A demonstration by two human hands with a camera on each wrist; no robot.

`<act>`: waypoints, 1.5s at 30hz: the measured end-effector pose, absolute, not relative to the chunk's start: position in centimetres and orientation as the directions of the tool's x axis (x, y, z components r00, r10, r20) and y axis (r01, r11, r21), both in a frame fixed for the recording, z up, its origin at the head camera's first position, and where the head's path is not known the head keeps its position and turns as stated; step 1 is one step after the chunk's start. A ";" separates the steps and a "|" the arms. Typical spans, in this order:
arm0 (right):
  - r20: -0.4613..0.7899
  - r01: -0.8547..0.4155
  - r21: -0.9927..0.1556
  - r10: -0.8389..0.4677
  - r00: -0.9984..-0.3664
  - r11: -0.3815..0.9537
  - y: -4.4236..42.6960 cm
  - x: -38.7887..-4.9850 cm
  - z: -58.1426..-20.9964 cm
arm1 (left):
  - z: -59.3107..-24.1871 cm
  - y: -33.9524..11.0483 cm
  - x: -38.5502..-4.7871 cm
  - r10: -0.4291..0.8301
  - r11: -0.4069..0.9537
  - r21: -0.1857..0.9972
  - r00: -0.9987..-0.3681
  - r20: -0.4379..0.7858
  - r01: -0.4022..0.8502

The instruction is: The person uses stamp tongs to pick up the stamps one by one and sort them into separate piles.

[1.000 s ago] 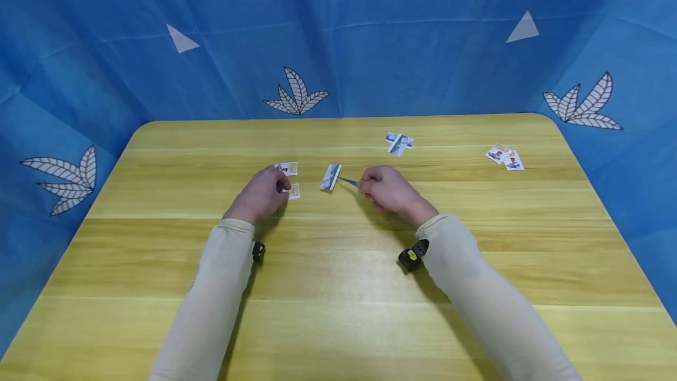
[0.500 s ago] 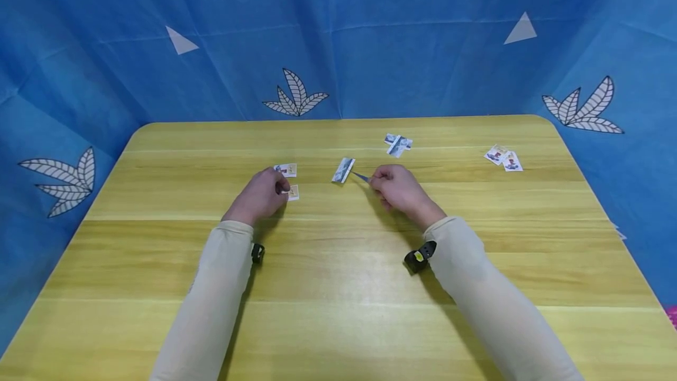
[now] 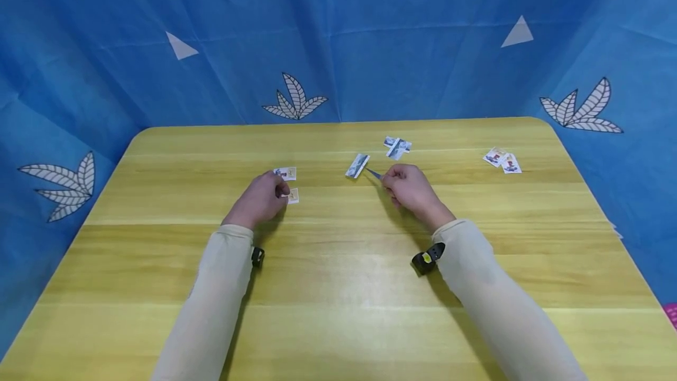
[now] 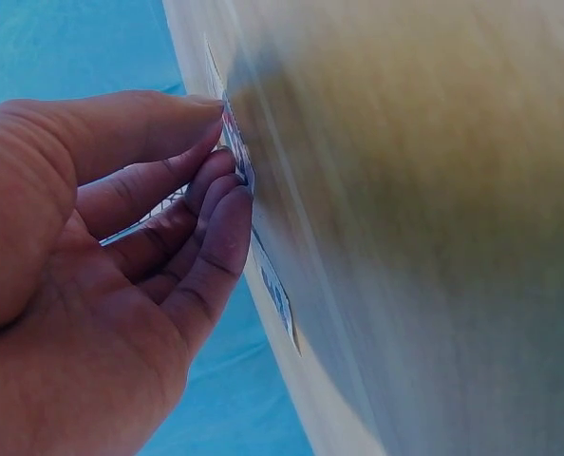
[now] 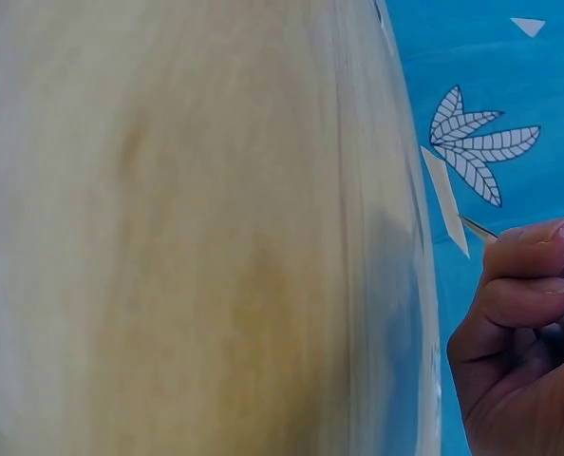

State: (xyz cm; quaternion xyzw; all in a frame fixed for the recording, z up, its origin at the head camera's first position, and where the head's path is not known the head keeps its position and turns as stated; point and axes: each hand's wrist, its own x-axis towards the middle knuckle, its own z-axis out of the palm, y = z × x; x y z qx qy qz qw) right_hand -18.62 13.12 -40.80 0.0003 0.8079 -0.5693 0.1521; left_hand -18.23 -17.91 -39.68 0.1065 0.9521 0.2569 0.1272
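My left hand (image 3: 260,197) is low over the table, its bent fingertips at a small printed card (image 3: 293,196); another card (image 3: 287,173) lies just beyond. Close up in the left wrist view, the thumb and fingers of my left hand (image 4: 121,218) touch a card's edge (image 4: 233,133), and a second card (image 4: 274,290) shows below. A thin pointed tool, apparently tweezers (image 3: 374,174), is pinched in my right hand (image 3: 415,191). At its tip a blue and white card (image 3: 357,166) is held tilted above the table. My right hand (image 5: 529,342) shows the same grip in the right wrist view.
Several blue and white cards (image 3: 397,148) lie overlapping at the back, right of centre. Two printed cards (image 3: 510,163) overlap farther right. A blue patterned cloth (image 3: 412,75) hangs behind the wooden table (image 3: 338,287) and along its sides.
My right hand has moved right and the card at the tool's tip has gone with it, toward the back cards. My left hand has stayed in place.
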 end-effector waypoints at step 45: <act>-0.212 0.227 -0.936 0.087 -0.973 0.268 19.6 -19.4 -40.4 | -39.7 -17.7 -18.2 0.272 0.857 0.493 -0.943 -0.190 0.148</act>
